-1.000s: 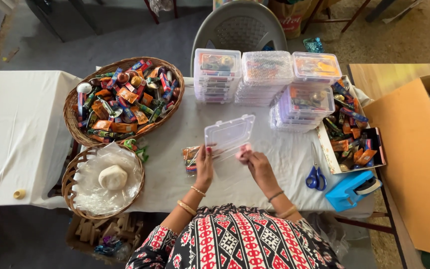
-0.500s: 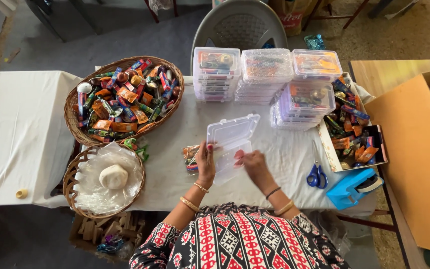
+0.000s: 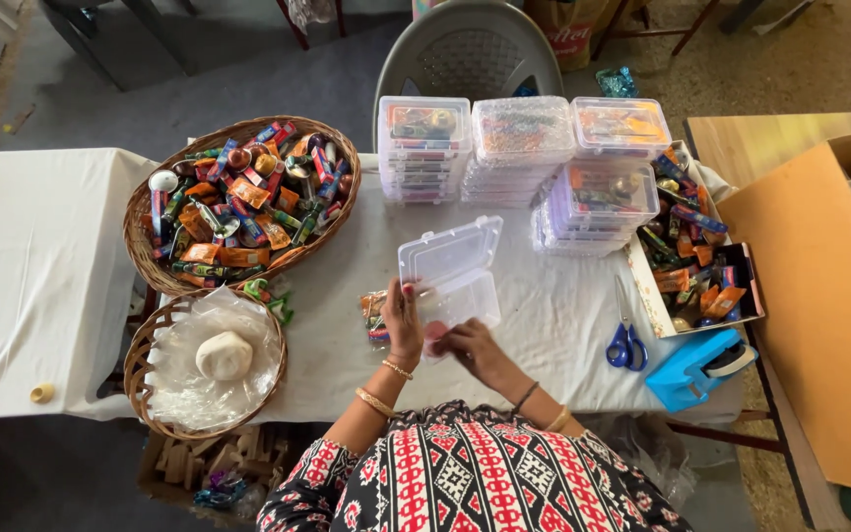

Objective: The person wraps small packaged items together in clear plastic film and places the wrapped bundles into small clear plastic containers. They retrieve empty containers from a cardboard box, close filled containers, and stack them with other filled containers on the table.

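Now the clear box (image 3: 450, 276) lies open on the bench (image 3: 563, 325), just below the stacked boxes (image 3: 514, 148). Left hand (image 3: 404, 317) grips its near-left edge; right hand (image 3: 470, 345), fingers curled together, touches its near edge.

Bare tablecloth (image 3: 554, 325) lies open right of the clear hinged box (image 3: 450, 276), up to the blue scissors (image 3: 626, 340). Stacked lidded boxes (image 3: 504, 148) wall off the far edge; the large basket (image 3: 238, 202) crowds the left side
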